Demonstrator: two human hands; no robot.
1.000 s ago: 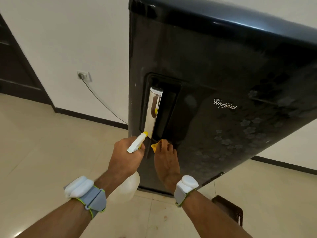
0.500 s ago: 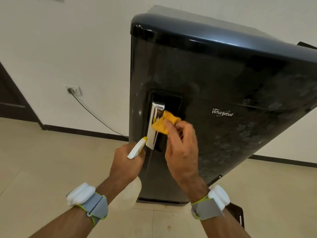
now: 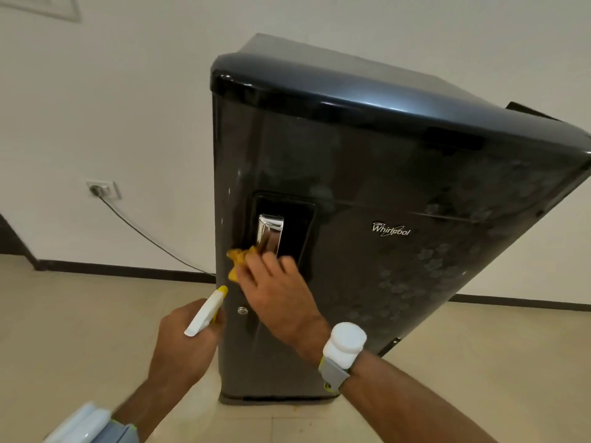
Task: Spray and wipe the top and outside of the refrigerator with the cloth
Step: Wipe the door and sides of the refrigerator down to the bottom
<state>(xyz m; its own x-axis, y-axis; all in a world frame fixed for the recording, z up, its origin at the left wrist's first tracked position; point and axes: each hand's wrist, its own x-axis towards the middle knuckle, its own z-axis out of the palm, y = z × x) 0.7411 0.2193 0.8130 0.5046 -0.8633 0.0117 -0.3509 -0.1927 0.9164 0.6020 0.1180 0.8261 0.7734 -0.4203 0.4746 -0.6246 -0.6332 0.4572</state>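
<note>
A dark, glossy single-door refrigerator [image 3: 383, 174] stands in front of me, with a chrome handle [image 3: 270, 233] set in a recessed black panel. My right hand [image 3: 278, 295] presses a yellow cloth [image 3: 238, 259] flat against the door, just below and left of the handle. Most of the cloth is hidden under my fingers. My left hand [image 3: 182, 343] grips a white spray bottle [image 3: 206, 311] with a yellow nozzle, held close to the door's left edge and pointing up.
A power cord [image 3: 150, 238] runs from a wall socket [image 3: 102, 188] to behind the refrigerator on the left. A small round lock [image 3: 242, 310] sits on the door below the cloth. Beige tiled floor surrounds the base. A dark object shows behind the top right corner.
My right hand carried the cloth up from below the handle onto it, then down and left to the door's edge. My view pulled back, showing the refrigerator's top. The left hand stayed put.
</note>
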